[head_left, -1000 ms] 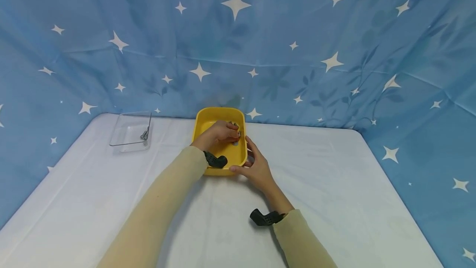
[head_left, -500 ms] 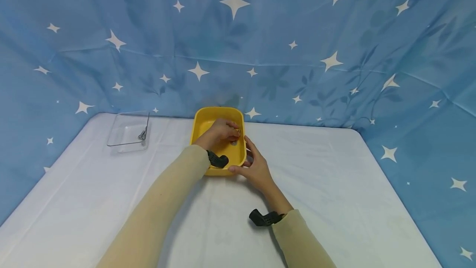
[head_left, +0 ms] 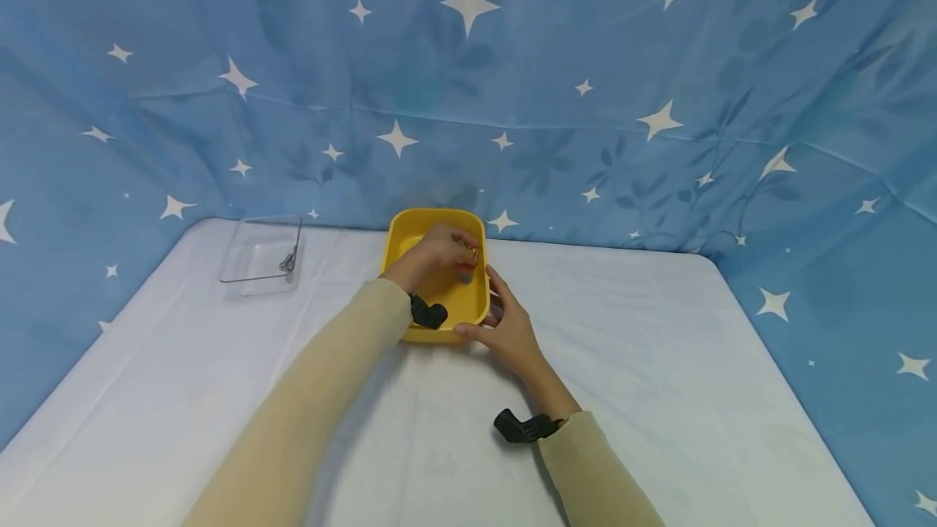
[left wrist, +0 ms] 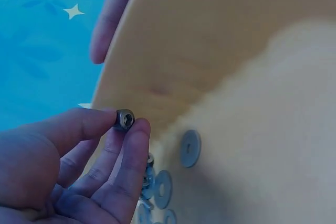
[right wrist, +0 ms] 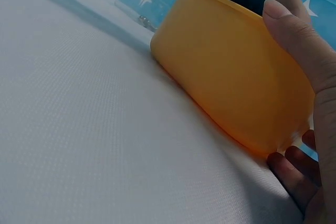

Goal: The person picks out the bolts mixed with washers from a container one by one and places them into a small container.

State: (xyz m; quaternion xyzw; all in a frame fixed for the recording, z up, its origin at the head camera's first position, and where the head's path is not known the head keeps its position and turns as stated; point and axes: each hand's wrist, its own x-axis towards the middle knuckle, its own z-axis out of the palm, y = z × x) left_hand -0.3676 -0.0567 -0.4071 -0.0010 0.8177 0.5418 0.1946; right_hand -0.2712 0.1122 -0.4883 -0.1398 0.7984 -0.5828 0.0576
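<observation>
Frame centre: left hand (head_left: 443, 248), slightly higher than half a second ago, pinches one metal fastener (left wrist: 125, 120), apparently singled out; right hand (head_left: 510, 337) grips yellow bin (right wrist: 226, 66).

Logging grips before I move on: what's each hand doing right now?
Left hand: closed, pinching a small, stubby dark-grey metal fastener.
Right hand: holding the yellow rectangular plastic tray by its near-right corner.

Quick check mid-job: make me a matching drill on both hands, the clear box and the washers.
1. left hand
2. right hand
3. clear box
4. washers

A. lying in the yellow tray
B. pinching a small metal part
C. at the table's back left
D. gripping the yellow tray from outside

Pairs: 1-B, 2-D, 3-C, 4-A
</observation>
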